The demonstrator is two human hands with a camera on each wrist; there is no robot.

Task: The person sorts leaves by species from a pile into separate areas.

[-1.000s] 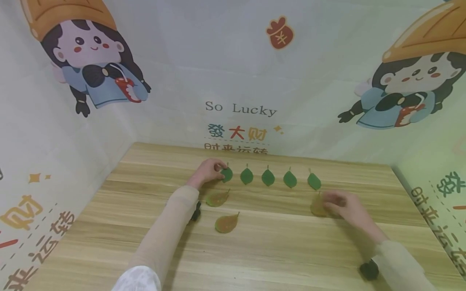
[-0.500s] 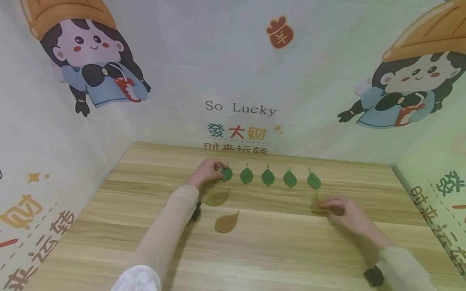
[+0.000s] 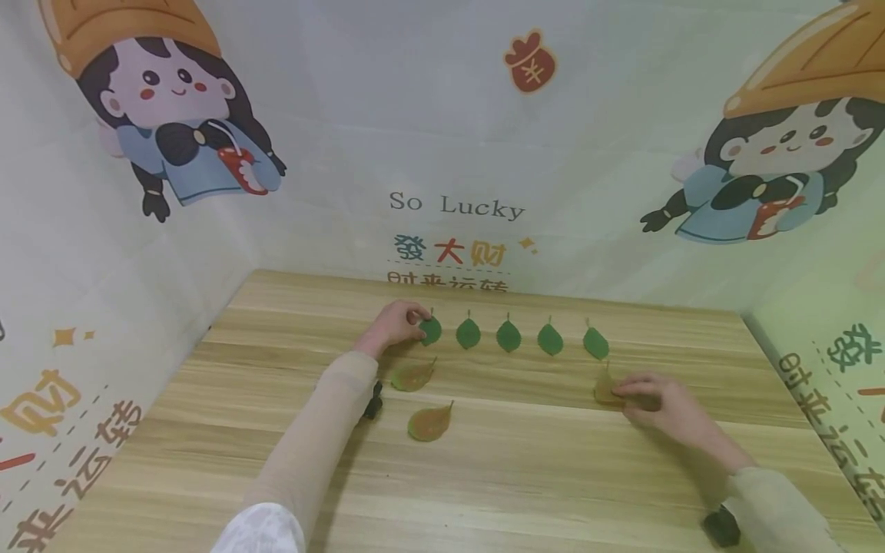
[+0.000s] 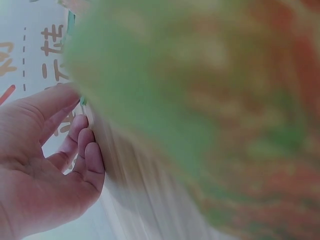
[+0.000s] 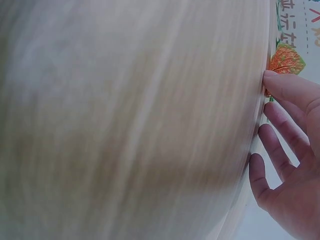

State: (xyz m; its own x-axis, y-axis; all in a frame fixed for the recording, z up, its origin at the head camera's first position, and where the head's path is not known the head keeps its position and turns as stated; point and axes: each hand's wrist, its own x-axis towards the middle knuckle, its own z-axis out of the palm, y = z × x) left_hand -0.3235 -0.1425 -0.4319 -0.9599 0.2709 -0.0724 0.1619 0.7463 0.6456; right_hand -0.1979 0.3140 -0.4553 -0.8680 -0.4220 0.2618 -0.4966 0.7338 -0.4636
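Observation:
Five would-be identical shapes aside, a row of several green leaves lies along the back of the table, stems pointing away. My left hand pinches the edge of the leftmost green leaf between thumb and forefinger. In front of the row's right end, my right hand holds an orange-brown leaf by its right edge; its orange face with green margins shows past the thumb in the right wrist view. Two more orange-and-green leaves, one nearer the row and one closer to me, lie by my left forearm.
The wood-grain table meets a white printed cloth at the back and both sides. A dark wrist camera sits under the right sleeve. A blurred orange-and-green leaf fills much of the left wrist view.
My right hand has drawn slightly right and toward me, and the orange-brown leaf has shifted a little at its fingertips. The left hand has stayed at the leftmost green leaf.

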